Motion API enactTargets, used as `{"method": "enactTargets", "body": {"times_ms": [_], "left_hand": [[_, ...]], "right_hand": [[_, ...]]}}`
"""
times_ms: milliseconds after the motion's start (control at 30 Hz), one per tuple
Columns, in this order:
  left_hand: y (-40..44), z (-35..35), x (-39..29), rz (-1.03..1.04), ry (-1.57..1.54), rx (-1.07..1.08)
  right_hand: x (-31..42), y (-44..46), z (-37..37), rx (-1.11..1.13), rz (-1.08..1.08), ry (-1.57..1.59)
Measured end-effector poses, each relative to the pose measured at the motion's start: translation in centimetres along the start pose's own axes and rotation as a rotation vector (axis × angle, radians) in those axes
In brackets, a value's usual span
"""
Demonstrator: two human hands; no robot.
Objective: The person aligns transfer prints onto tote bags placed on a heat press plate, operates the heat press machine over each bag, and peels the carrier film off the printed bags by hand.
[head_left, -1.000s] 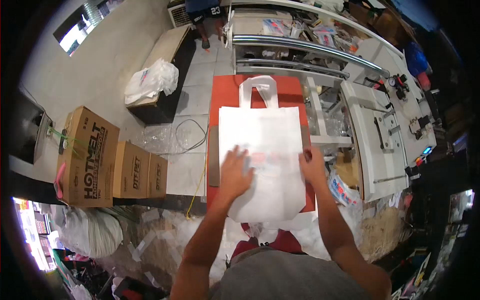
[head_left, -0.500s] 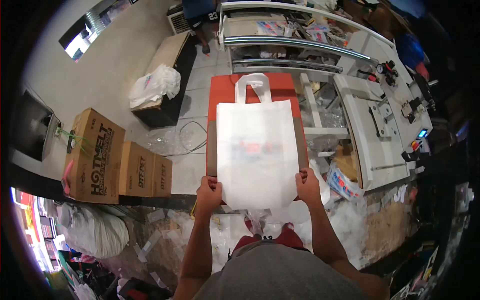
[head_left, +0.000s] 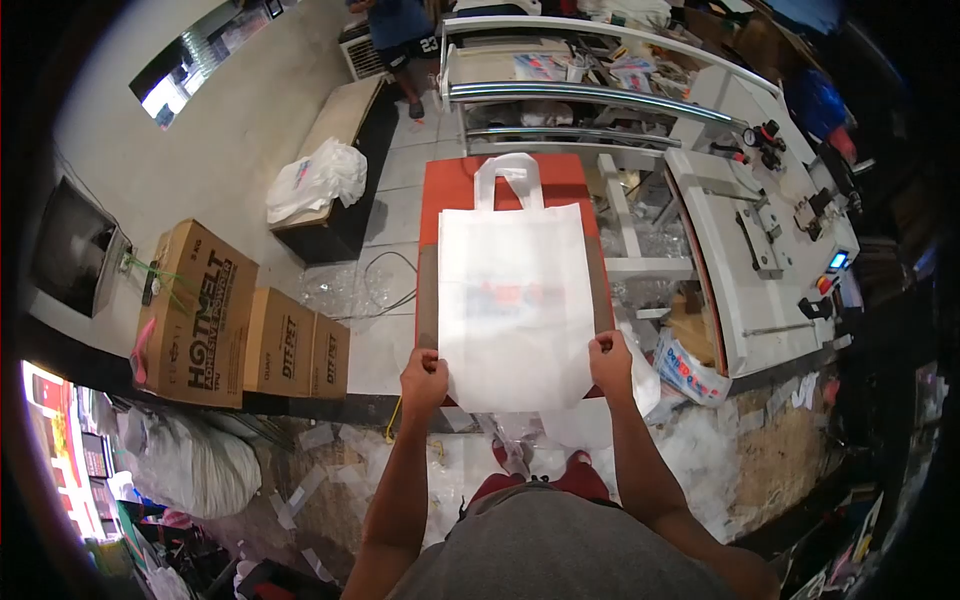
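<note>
A white bag with a looped handle lies flat on a red board, its handle toward the far edge. A faint red and blue print shows through its middle. At the bag's lower left side, my left hand is closed with its fingers curled at the edge. My right hand is likewise closed by the lower right side. What the fingertips pinch, if anything, is too small to make out.
To the right is a white press machine with metal rollers behind the board. Cardboard boxes stand at left. White bags lie on a bench. A person stands at the back. Plastic litters the floor.
Both hands have moved from the bag's middle down to its lower side edges, and their fingers have closed. The camera view has shifted slightly.
</note>
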State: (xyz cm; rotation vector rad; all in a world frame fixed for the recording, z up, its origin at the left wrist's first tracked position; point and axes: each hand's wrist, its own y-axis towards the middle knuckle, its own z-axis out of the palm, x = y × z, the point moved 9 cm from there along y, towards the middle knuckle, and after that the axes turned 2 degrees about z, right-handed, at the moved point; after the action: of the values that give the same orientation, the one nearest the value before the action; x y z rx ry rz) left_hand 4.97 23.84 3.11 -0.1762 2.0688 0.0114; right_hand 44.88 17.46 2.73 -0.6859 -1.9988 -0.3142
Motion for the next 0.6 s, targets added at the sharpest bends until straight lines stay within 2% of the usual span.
{"method": "enactTargets", "body": {"times_ms": [300, 400, 433, 467, 500, 533, 567, 600], "left_hand": [[-0.4, 0.2, 0.0, 0.034, 0.03, 0.0], [-0.2, 0.3, 1.9, 0.051, 0.038, -0.025], [0.0, -0.3, 2.7, 0.039, 0.094, -0.034], [-0.4, -1.0, 2.7, 0.03, 0.155, -0.032], [-2.0, -1.6, 1.9, -0.166, 0.059, -0.013], [-0.8, -3.4, 10.0, -0.13, 0.022, -0.065], [-2.4, -5.4, 10.2, -0.123, 0.114, -0.219], [-4.5, -6.5, 9.3, -0.112, 0.115, -0.268]], "right_hand": [[0.6, 0.4, -0.2, -0.056, -0.048, -0.023], [-0.1, 0.6, -0.9, -0.032, -0.098, 0.046], [-0.2, 0.3, -2.0, -0.024, -0.111, 0.182], [-0.1, -0.2, -4.1, -0.057, -0.149, 0.183], [-2.4, -0.4, -6.3, -0.062, -0.06, 0.18], [-5.0, -0.6, -8.4, -0.059, 0.019, 0.183], [-8.6, -1.2, -11.0, -0.093, 0.072, 0.138], [-13.2, -1.4, -13.1, -0.116, 0.117, 0.098]]}}
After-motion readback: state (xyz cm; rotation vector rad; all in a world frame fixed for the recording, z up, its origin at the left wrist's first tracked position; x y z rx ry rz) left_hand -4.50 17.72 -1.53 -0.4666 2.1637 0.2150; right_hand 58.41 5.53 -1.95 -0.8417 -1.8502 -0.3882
